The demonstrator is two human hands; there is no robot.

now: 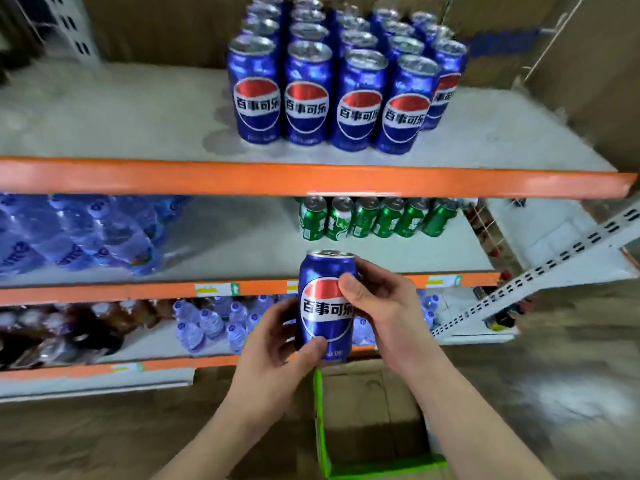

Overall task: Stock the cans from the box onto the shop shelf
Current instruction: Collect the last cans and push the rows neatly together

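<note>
Held can: a blue can stands upright in the air, below the top shelf and above the box.
Left hand: fingers curl round its lower part.
Right hand: grips its upper right side.
Stocked cans: rows upon the top shelf.

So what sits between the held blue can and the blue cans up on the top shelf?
In the head view, the top shelf's orange edge and the green cans beneath it lie between the held can and the stocked blue cans.
</note>
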